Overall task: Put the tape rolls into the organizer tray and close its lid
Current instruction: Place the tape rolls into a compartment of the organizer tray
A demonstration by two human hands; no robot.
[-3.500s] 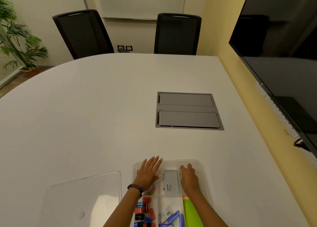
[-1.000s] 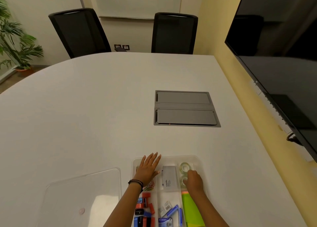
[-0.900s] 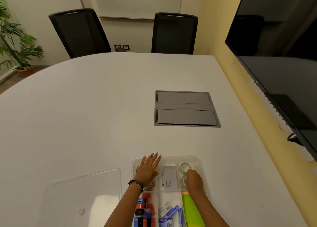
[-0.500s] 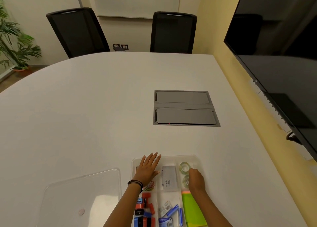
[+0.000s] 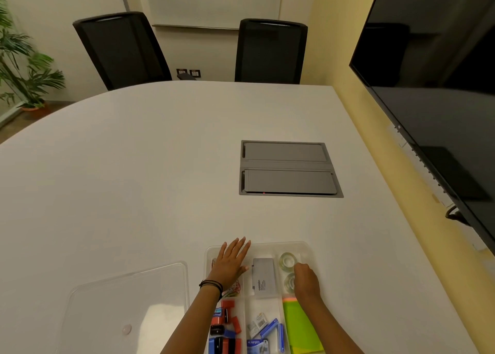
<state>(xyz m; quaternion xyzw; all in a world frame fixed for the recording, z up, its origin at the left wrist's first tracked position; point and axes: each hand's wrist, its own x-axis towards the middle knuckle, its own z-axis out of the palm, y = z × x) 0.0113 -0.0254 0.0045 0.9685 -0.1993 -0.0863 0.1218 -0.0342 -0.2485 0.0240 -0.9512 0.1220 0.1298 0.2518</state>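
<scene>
The clear organizer tray (image 5: 267,244) sits at the table's near edge. Two clear tape rolls lie in its far right compartment: the far tape roll (image 5: 287,260) and the near tape roll (image 5: 289,282). My right hand (image 5: 306,280) rests just right of them with curled fingers, touching the near roll; a grip is not visible. My left hand (image 5: 232,262) lies flat with spread fingers on the tray's far left compartment. The clear lid (image 5: 126,305) lies on the table left of the tray.
A grey box (image 5: 263,277) fills the tray's middle far compartment. Nearer compartments hold red and blue clips (image 5: 225,327), staple boxes (image 5: 263,329) and green sticky notes (image 5: 301,327). A grey cable hatch (image 5: 288,169) is set in the table. A dark screen (image 5: 439,94) hangs at right.
My right hand slid slightly right and back, uncovering both tape rolls in the far right compartment. My left hand has stayed flat on the tray.
</scene>
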